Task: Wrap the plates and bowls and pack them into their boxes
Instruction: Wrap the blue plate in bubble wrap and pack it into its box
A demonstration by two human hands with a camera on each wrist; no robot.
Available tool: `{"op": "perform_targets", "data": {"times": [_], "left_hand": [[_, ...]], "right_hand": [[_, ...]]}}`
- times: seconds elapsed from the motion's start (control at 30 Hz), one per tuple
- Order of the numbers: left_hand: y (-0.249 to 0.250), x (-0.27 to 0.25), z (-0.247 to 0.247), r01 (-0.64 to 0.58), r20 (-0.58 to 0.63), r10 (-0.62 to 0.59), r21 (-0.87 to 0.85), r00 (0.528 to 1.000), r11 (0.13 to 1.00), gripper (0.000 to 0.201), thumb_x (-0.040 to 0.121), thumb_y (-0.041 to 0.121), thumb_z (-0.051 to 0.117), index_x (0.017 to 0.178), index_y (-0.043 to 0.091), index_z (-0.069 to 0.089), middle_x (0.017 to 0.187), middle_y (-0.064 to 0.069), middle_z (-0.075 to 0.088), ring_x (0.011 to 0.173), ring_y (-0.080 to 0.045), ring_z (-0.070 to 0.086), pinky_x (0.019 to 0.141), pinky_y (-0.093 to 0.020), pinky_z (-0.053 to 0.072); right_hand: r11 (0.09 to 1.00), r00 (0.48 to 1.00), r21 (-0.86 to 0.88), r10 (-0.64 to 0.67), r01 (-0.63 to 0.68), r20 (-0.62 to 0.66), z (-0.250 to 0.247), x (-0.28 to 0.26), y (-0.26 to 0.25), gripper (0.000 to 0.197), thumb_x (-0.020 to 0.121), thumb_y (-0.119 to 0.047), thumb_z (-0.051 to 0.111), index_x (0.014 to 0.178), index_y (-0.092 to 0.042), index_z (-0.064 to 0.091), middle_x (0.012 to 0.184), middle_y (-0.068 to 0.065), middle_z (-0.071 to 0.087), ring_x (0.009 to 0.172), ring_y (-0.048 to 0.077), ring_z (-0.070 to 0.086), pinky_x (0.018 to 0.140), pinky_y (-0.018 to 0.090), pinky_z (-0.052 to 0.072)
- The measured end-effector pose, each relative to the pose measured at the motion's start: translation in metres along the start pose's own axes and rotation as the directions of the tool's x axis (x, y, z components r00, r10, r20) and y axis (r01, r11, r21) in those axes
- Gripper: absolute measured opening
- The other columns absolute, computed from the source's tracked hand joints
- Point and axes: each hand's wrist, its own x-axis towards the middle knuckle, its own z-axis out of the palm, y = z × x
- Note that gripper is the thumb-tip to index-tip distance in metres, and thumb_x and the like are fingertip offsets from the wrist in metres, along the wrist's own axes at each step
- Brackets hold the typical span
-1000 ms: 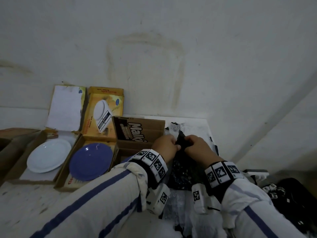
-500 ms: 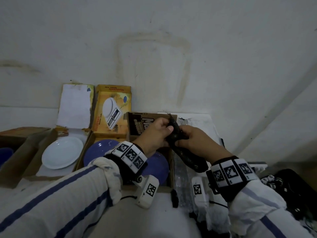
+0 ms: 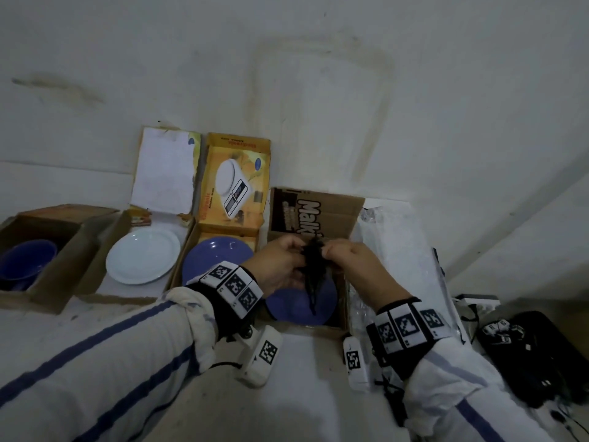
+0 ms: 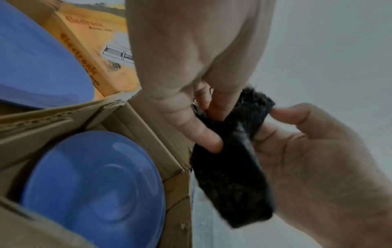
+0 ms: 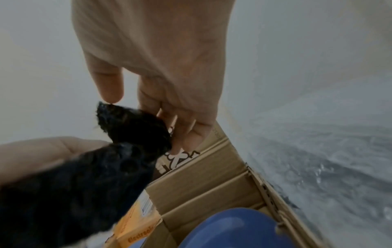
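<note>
Both my hands hold a crumpled black piece of bubble wrap up over an open brown box. My left hand pinches its top from the left and my right hand from the right. In the left wrist view the left fingers curl onto the black wrap. The right wrist view shows the right fingers gripping the wrap. A blue plate lies in the brown box under the wrap. Another blue plate lies in a yellow box, and a white plate in the box to its left.
A blue bowl sits in a brown box at far left. Clear bubble wrap lies spread on the table right of the brown box. A black bag with cables lies at far right. The wall is close behind the boxes.
Both hands have lifted the black wrap off the clear sheet on the table and carried it left, over the brown box with the blue plate.
</note>
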Motion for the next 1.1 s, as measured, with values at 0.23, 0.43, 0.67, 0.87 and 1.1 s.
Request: {"op": "perform_targets", "data": {"times": [0.23,0.43,0.67,0.87,1.1], "left_hand": [[-0.022,0.005,0.004,-0.098,-0.04,0.123,0.389,0.992,0.916,0.031,0.083,-0.011,0.054,0.067,0.015,0.052,0.076,-0.006,0.055,0.071,-0.02,0.055,0.063,-0.028,0.05],[-0.036,0.001,-0.003,-0.055,0.12,-0.043,0.708,0.992,0.704,0.02,0.088,-0.002,0.054,0.096,0.016,0.051,0.086,0.001,0.051,0.074,-0.01,0.05,0.058,-0.009,0.039],[-0.051,-0.003,-0.017,-0.167,0.216,-0.271,0.967,0.938,0.192,0.03,0.083,0.014,0.066,0.112,0.013,0.062,0.119,-0.006,0.062,0.106,-0.023,0.058,0.089,-0.031,0.049],[-0.058,-0.003,-0.021,-0.208,0.233,-0.179,0.966,0.956,0.151,0.019,0.085,0.019,0.065,0.102,0.011,0.064,0.11,-0.006,0.064,0.1,-0.024,0.059,0.085,-0.032,0.045],[-0.056,-0.004,-0.016,-0.227,0.242,-0.18,0.969,0.953,0.1,0.022,0.088,0.028,0.063,0.103,0.012,0.062,0.109,-0.006,0.064,0.097,-0.024,0.058,0.083,-0.03,0.043]], "right_hand": [[0.958,0.969,-0.284,0.098,-0.031,0.227,0.001,0.001,0.017,0.04,0.083,0.004,0.061,0.108,-0.025,0.051,0.109,0.004,0.054,0.082,0.021,0.062,0.056,0.032,0.057],[0.562,0.973,-0.816,0.084,0.134,0.217,-0.005,0.003,0.029,0.019,0.084,-0.009,0.059,0.1,-0.013,0.068,0.107,0.006,0.068,0.102,0.023,0.061,0.08,0.019,0.041],[0.145,0.887,-0.935,0.298,0.324,0.354,0.017,-0.003,0.046,0.028,0.087,-0.025,0.058,0.113,-0.017,0.067,0.115,0.01,0.064,0.107,0.031,0.06,0.091,0.035,0.048],[0.325,0.751,-0.904,0.512,0.28,0.416,0.013,0.003,0.025,0.036,0.086,-0.032,0.06,0.118,-0.018,0.062,0.118,0.005,0.063,0.107,0.024,0.057,0.089,0.029,0.044],[0.148,0.778,-0.915,0.487,0.376,0.398,0.02,0.008,0.031,0.032,0.091,-0.019,0.055,0.121,-0.008,0.062,0.121,0.013,0.062,0.112,0.03,0.058,0.083,0.028,0.043]]}}
